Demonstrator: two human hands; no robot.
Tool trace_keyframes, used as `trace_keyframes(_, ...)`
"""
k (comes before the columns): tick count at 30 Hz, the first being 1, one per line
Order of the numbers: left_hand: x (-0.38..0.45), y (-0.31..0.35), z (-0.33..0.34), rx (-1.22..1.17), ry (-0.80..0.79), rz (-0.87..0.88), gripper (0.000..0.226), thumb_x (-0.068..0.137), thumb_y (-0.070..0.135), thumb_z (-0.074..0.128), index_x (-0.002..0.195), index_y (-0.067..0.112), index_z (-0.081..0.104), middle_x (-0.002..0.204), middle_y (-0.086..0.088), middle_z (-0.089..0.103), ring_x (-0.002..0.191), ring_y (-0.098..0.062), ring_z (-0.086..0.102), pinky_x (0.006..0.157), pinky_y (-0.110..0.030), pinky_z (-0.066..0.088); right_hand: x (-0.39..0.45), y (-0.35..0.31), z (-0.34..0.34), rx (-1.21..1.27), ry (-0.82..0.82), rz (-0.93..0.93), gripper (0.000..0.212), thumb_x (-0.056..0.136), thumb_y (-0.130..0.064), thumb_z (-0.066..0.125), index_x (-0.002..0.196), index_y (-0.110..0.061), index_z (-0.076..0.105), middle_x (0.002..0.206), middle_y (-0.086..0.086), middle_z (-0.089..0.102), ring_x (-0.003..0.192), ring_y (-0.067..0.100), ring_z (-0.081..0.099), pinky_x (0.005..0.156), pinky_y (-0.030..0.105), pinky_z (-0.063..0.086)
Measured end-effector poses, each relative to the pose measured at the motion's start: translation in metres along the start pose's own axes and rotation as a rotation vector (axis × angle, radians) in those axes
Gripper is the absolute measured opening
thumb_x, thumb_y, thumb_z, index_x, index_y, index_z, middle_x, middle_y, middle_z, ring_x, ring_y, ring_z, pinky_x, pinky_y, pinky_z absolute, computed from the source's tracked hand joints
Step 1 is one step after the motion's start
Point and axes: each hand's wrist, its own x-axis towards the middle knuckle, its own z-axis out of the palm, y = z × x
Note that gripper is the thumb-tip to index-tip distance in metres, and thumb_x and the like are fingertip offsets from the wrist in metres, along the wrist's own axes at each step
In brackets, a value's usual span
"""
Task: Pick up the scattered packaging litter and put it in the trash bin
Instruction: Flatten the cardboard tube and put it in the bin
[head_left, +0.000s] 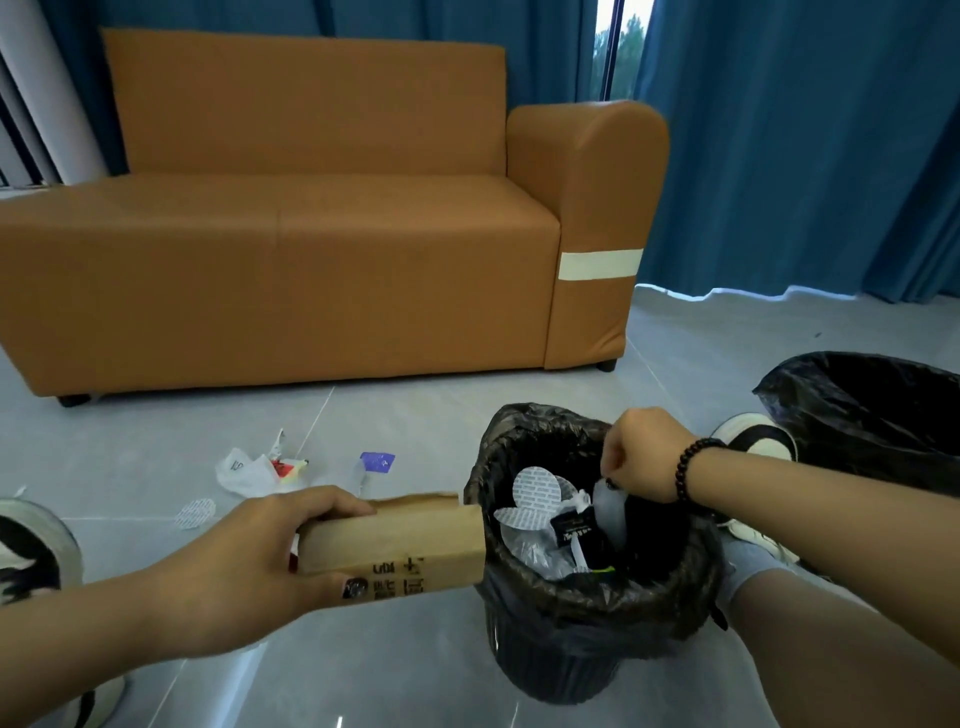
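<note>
A: Gripping one end of the brown cardboard box, the left hand has its fingers over the top edge and its thumb under the printed face; the far end of the box touches the near-left rim of the trash bin

B: And the right hand?

A: It hangs over the bin's mouth with its fingers curled down, pinching a pale, translucent wrapper whose lower part is already inside the bin

B: How would the box handle?

A: It looks light and fairly stiff, though its upper flap is torn, so it could buckle under a squeeze. A hold across the solid end seems sound. Being long, it probably needs tipping end-first into the bin

B: What is left?

A: Left of the bin, on the floor, lie a crumpled white and red bag, a purple scrap and a round foil seal; all look thin, limp and slippery, best pinched by an edge

B: Anything unclear?

A: The right fingertips are hidden behind the knuckles, the box print is unreadable, and what lies beneath the bin's top litter cannot be seen
</note>
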Motion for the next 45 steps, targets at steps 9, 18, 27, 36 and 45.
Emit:
trace_keyframes(9, -0.004, 0.028, -0.009, 0.022, 0.133, 0.101, 0.044, 0.075, 0.014, 0.076, 0.105, 0.044, 0.061, 0.107, 0.033, 0.059, 0.096, -0.001, 0.060, 0.071, -0.013, 0.050, -0.016, -0.009, -0.011, 0.079, -0.042, -0.129, 0.022, 0.090, -0.018, 0.055, 0.104, -0.018, 0.072, 0.101, -0.005, 0.071, 0.080, 0.004, 0.058, 0.076, 0.016, 0.048)
trace_keyframes(18, -0.011, 0.066, -0.020, -0.033, 0.526, 0.155, 0.044, 0.069, 0.022, 0.078, 0.096, 0.040, 0.049, 0.102, 0.021, 0.049, 0.091, -0.001, 0.055, 0.068, -0.017, 0.048, -0.072, -0.091, -0.076, 1.223, 0.016, -0.028, 0.021, 0.090, -0.026, 0.059, 0.091, -0.006, 0.066, 0.089, 0.011, 0.070, 0.082, 0.027, 0.071, 0.064, 0.031, 0.058)
trace_keyframes(27, -0.029, 0.086, 0.010, -0.118, 0.334, 0.440, 0.059, 0.071, 0.002, 0.079, 0.115, 0.029, 0.050, 0.120, 0.014, 0.045, 0.111, 0.002, 0.057, 0.089, -0.012, 0.048, -0.081, -0.143, -0.063, 1.403, -0.133, 0.046, 0.079, 0.071, -0.035, 0.076, 0.135, -0.030, 0.030, 0.110, 0.007, 0.059, 0.091, 0.026, 0.066, 0.078, 0.046, 0.058)
trace_keyframes(36, -0.033, 0.083, -0.006, -0.376, 0.427, 0.144, 0.049, 0.082, 0.009, 0.068, 0.114, 0.038, 0.044, 0.111, 0.011, 0.061, 0.092, -0.001, 0.066, 0.070, -0.013, 0.051, -0.066, -0.123, -0.067, 1.352, 0.138, 0.040, 0.067, 0.072, -0.013, 0.075, 0.131, -0.022, 0.044, 0.110, 0.005, 0.058, 0.091, 0.024, 0.064, 0.076, 0.044, 0.058)
trace_keyframes(45, -0.026, 0.062, -0.035, -0.458, 0.463, -0.128, 0.070, 0.071, 0.019, 0.079, 0.127, 0.037, 0.041, 0.117, 0.024, 0.049, 0.084, -0.016, 0.070, 0.088, -0.040, 0.053, -0.068, -0.115, -0.070, 1.228, 0.108, -0.254, 0.047, 0.075, -0.005, 0.071, 0.117, -0.022, 0.059, 0.092, 0.004, 0.072, 0.084, 0.018, 0.068, 0.073, 0.035, 0.058)
